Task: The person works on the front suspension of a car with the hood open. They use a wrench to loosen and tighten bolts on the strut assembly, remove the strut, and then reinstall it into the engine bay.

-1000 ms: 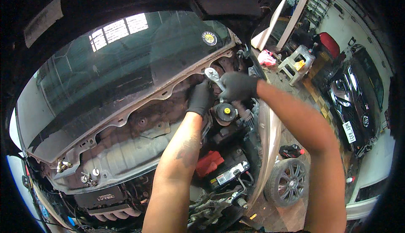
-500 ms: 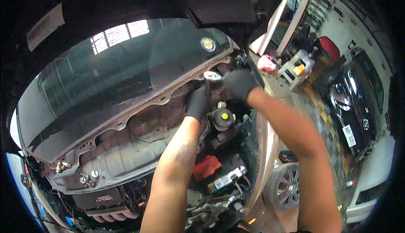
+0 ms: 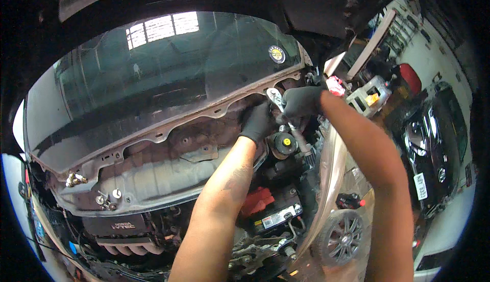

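My right hand (image 3: pixel 302 102), in a black glove, is closed round the handle of a silver ratchet wrench (image 3: pixel 274 96). The ratchet's head points up and left, and its grip slants down past my fist toward the fender. Just left of the ratchet head, my left hand (image 3: pixel 256 123), also gloved in black, is curled in the dark recess below the windshield edge. Its fingertips are lost in shadow, and what they hold is hidden. Below both hands sits a round black reservoir (image 3: pixel 278 148) with a yellow-marked cap.
The metal cowl lip (image 3: pixel 163 133) runs under the windshield (image 3: pixel 173 78). Loose bolts (image 3: pixel 76 180) and more hardware (image 3: pixel 108 200) lie on the left. A battery (image 3: pixel 279 215) with a red cover (image 3: pixel 256 202) sits nearer me. A wheel (image 3: pixel 342 237) is beyond the fender (image 3: pixel 334 169). The raised hood hangs overhead.
My right hand has swung the ratchet handle down toward me, so its grip now shows below the fist. My left hand stays by the ratchet head. The whole view has shifted slightly.
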Motion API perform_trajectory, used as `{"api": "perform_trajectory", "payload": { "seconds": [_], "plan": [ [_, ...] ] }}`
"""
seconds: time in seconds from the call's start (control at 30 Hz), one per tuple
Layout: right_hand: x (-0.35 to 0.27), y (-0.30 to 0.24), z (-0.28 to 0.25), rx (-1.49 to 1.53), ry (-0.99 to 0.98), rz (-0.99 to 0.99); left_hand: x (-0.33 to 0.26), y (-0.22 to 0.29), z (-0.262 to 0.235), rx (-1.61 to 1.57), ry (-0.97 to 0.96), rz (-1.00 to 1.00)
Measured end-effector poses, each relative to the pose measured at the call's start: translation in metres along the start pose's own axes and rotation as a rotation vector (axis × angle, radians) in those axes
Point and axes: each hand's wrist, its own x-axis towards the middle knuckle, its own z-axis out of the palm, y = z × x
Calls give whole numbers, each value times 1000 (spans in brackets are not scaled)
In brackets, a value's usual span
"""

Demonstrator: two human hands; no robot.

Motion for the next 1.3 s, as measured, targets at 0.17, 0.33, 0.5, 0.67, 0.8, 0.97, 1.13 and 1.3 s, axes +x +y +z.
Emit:
{"api": "perform_trajectory", "payload": {
  "seconds": [0.17, 0.33, 0.5, 0.67, 0.8, 0.97, 1.13, 1.3],
  "plan": [
    [16, -5, 24, -626, 703, 127, 14, -36, 26, -236, 112, 61],
    [-10, -16, 18, 949, -30, 40, 2, -12, 10, -227, 126, -29],
    [72, 35, 86, 451, 559, -538, 22, -8, 50, -1682, 10, -312],
    [24, -10, 37, -437, 530, -832, 63, -85, 38, -1369, 105, 11],
    [-13, 30, 16, -451, 580, -28, 51, -13, 51, -471, 121, 311],
    [-13, -17, 36, -216, 521, -283, 65, -66, 40, -85, 190, 301],
    [-13, 54, 24, -299, 674, -15, 47, -9, 42, -465, 84, 241],
    [-32, 15, 55, -304, 689, -105, 41, -23, 27, 494, 97, 464]
  ]
}}
